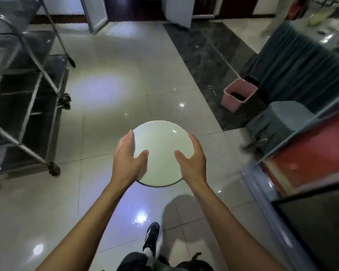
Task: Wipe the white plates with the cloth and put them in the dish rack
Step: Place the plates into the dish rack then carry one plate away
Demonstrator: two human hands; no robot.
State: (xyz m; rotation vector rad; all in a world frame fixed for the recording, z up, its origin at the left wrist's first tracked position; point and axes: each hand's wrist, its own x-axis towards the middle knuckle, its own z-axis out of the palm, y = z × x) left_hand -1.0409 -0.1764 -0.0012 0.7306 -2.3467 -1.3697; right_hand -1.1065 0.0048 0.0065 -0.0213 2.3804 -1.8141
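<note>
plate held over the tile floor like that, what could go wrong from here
1. The white plate is held in mid-air by its edges only, left hand and right hand on opposite sides; if either grip slips, it likely drops onto the hard glossy tile floor and breaks.
2. The person seems mid-step, one shoe forward on shiny tiles; a slip would cost the plate.
3. The metal cart stands close on the left, so the plate could knock it.
</note>
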